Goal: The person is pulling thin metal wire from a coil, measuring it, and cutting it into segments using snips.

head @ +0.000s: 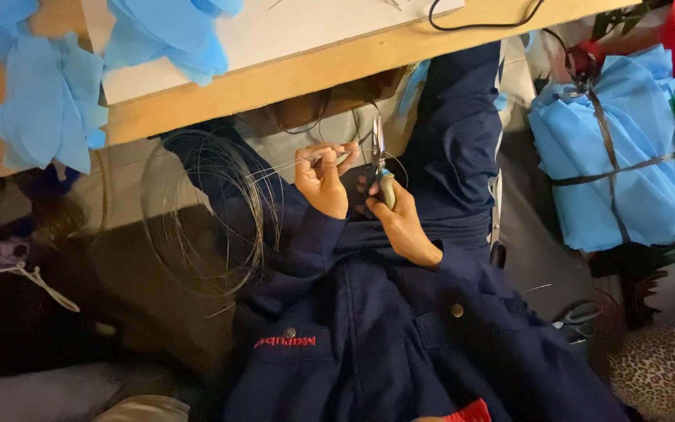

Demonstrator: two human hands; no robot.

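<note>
Fingers of left hand (322, 181) pinching thin wire (220, 211), right hand (396, 219) gripping pliers (380, 168) upright – wrists close

The left hand (322, 184) and right hand (396, 219) meet over the lap, just below the table (291, 78) edge. The left pinches a wire (283, 166) that runs leftward into a coil (205, 211) hanging beside the left knee. The right grips pliers (379, 160) that point up toward the table, their tip at the wire's end — just right of the left fingers. On the table, at its left end, lie cut sheets (48, 101); a cable (478, 23) crosses its right end. Right of the legs sits a strapped bundle (611, 172) — below it, on the floor, scissors (580, 316).
</note>
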